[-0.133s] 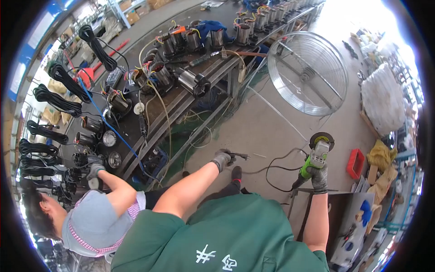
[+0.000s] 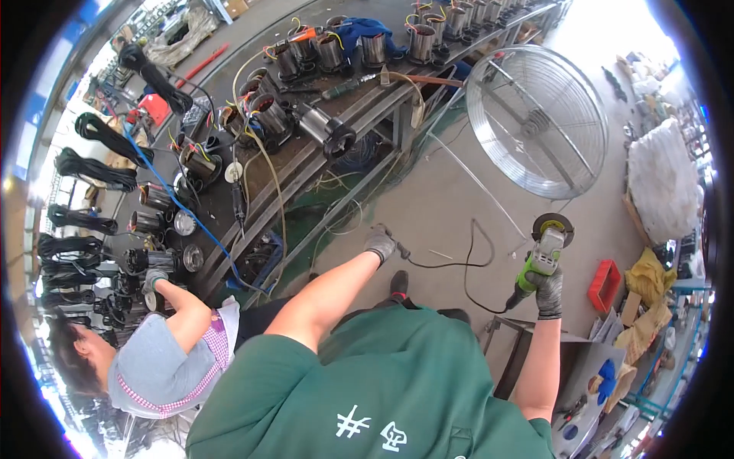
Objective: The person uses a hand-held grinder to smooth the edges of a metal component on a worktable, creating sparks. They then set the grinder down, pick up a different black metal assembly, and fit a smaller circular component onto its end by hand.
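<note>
My right hand (image 2: 547,294), in a grey glove, is closed round the body of a green and grey angle grinder (image 2: 544,256). Its round disc (image 2: 563,222) faces away from me, above the floor. My left hand (image 2: 380,243), also gloved, is closed on the end of the black power cord (image 2: 468,265). A dark plug (image 2: 402,249) shows just past its fingers. From there the cord runs in a loose loop to the grinder's rear end. The left hand is near the workbench (image 2: 306,180), apart from its edge.
Several metal motor housings (image 2: 273,115) with coloured wires stand on the bench. A round wire fan guard (image 2: 535,122) on a metal frame stands ahead. At right are a red bin (image 2: 604,285) and a metal cabinet (image 2: 585,359). A co-worker (image 2: 164,359) works at left, beside coiled cables.
The view has shifted slightly. The left hand has turned, so the plug now points downward beside its fingers, and the cord's loop has changed shape. The grinder stays in my right hand.
</note>
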Action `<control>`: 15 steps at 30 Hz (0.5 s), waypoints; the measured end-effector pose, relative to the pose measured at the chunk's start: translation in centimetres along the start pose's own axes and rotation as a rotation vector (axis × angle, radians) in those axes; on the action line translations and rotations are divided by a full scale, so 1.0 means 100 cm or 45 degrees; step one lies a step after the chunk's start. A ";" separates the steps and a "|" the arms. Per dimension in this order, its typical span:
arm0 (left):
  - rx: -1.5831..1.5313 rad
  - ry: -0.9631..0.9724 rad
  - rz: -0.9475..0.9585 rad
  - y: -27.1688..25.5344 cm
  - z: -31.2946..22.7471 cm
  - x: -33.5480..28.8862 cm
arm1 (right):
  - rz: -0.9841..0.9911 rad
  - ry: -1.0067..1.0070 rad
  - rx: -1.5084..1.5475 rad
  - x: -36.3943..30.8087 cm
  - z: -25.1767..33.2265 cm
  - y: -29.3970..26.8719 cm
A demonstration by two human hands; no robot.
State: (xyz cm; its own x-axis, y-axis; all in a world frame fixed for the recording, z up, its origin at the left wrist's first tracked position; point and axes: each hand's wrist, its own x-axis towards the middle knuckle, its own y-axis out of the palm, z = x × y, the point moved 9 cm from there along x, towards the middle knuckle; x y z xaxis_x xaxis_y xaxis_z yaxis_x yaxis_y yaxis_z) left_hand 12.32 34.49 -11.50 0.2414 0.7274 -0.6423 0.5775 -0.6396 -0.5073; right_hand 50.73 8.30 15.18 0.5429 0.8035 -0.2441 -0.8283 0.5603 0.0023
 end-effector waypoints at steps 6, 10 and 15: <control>0.515 0.141 -0.275 -0.049 -0.144 0.052 | 0.051 0.057 0.066 0.121 -0.018 -0.053; 0.709 0.174 -0.292 -0.047 -0.205 0.106 | 0.085 0.127 0.148 0.192 -0.056 -0.082; -1.030 -0.107 -0.237 0.005 -0.190 0.190 | 0.194 0.330 -0.020 0.270 -0.109 -0.111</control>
State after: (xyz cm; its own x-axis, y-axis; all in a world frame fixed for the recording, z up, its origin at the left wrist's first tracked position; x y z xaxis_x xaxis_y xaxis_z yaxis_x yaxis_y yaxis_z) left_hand 32.02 52.75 -13.07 0.0459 0.7623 -0.6456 0.9919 -0.1115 -0.0611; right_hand 73.05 21.60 -2.05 0.3607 0.7989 -0.4813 -0.9006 0.4326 0.0431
